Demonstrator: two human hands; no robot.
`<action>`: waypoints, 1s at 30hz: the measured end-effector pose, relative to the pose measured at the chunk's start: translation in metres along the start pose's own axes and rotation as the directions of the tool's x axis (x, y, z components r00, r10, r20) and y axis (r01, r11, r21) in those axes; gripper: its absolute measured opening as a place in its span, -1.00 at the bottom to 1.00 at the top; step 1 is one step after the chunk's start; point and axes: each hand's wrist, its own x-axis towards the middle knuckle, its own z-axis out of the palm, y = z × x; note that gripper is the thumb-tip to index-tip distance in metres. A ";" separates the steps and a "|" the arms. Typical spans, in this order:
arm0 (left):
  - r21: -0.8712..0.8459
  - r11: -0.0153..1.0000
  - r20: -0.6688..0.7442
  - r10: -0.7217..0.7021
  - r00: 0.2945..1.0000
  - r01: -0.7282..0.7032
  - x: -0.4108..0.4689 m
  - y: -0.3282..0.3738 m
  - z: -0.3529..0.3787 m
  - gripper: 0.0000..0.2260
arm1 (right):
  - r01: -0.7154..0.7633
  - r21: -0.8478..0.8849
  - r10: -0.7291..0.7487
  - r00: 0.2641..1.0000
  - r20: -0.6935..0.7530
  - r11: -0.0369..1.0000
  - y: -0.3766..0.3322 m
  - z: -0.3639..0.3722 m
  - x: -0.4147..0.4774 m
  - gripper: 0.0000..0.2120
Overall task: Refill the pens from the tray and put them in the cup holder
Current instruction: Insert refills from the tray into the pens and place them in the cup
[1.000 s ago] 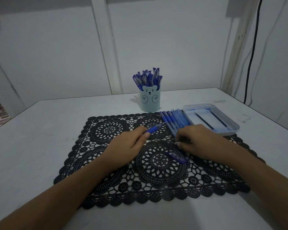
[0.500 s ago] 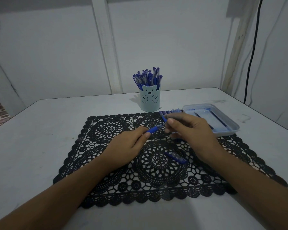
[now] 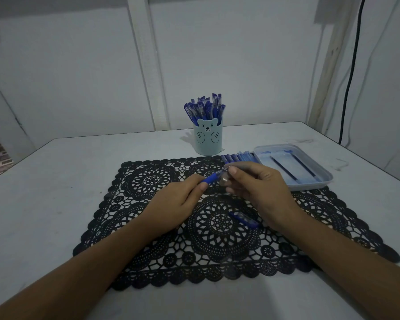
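Left hand [image 3: 173, 202] is pinching the blue pen barrel [image 3: 211, 179] at its grip end, fingers closed around it. Right hand [image 3: 261, 188] is meeting the barrel's far end, fingertips closed on something small and blurred; can't tell what it's gripping. Both are working over the black lace mat [image 3: 162, 257]. A pen cap [image 3: 245, 220] is lying just below the right hand. Loose pens [image 3: 239, 157] are sitting half hidden behind it, beside the tray [image 3: 319, 181] holding two refills [image 3: 283, 168]. Cup holder [image 3: 207, 139] is standing behind, full of pens.
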 end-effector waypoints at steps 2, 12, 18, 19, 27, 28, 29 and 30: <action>0.006 1.000 0.003 0.002 1.000 -0.002 0.000 0.000 0.000 -0.72 | -0.001 -0.001 0.001 1.000 -0.002 1.000 0.000 -0.001 0.000 -0.89; 0.071 0.997 -0.007 -0.035 0.999 0.035 0.001 -0.001 0.000 -0.74 | 0.150 -0.693 -0.210 0.978 -0.003 0.706 -0.008 -0.012 -0.001 -0.86; 0.045 0.995 -0.081 -0.081 0.993 0.084 0.002 -0.004 0.000 -0.74 | 0.529 -0.779 -0.127 0.845 0.520 0.337 -0.012 0.004 -0.018 -0.78; 0.049 0.995 -0.079 -0.083 0.993 0.087 0.002 -0.004 0.000 -0.74 | 0.555 -0.784 -0.029 0.821 0.571 0.279 -0.009 0.005 -0.020 -0.72; 0.064 0.995 -0.055 -0.077 0.995 0.081 0.002 -0.005 0.001 -0.74 | 0.560 -0.809 0.081 0.811 0.579 0.176 -0.005 0.007 -0.020 -0.79; 0.070 0.995 -0.050 -0.073 0.996 0.076 0.002 -0.005 0.001 -0.73 | 0.533 -0.820 0.043 0.832 0.552 0.210 -0.006 0.005 -0.019 -0.81; 0.079 0.994 -0.042 -0.068 0.997 0.072 0.002 -0.005 0.001 -0.73 | 0.493 -0.833 -0.001 0.861 0.509 0.250 -0.010 0.002 -0.018 -0.84; 0.091 0.994 -0.033 -0.063 0.997 0.066 0.002 -0.004 0.001 -0.73 | 0.439 -0.844 -0.047 0.893 0.447 0.307 -0.013 -0.001 -0.017 -0.87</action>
